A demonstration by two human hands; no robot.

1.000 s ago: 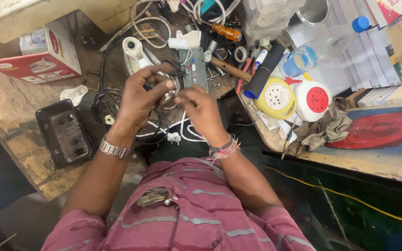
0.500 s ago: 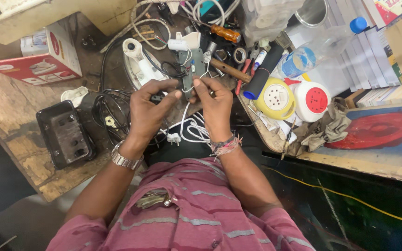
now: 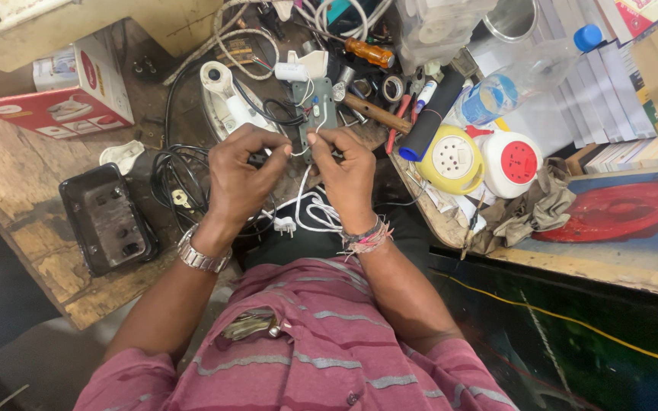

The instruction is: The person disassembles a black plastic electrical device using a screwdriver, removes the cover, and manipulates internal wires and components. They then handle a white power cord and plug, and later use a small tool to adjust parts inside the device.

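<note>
Both hands have drawn closer together since the earlier frame and now meet over the cluttered bench. Left hand point(image 3: 241, 179) and right hand point(image 3: 344, 171) each pinch a thin white wire point(image 3: 298, 152) between fingertips, just below a grey circuit board point(image 3: 314, 110) that lies on the bench beside a white iron point(image 3: 226, 103). A coil of white cord point(image 3: 317, 213) hangs under the right hand. Well apart to the left sits a black box point(image 3: 108, 221); to the right stand a yellow socket reel point(image 3: 451, 160) and a red-faced one point(image 3: 515, 161), near a wooden-handled hammer point(image 3: 371, 113).
</note>
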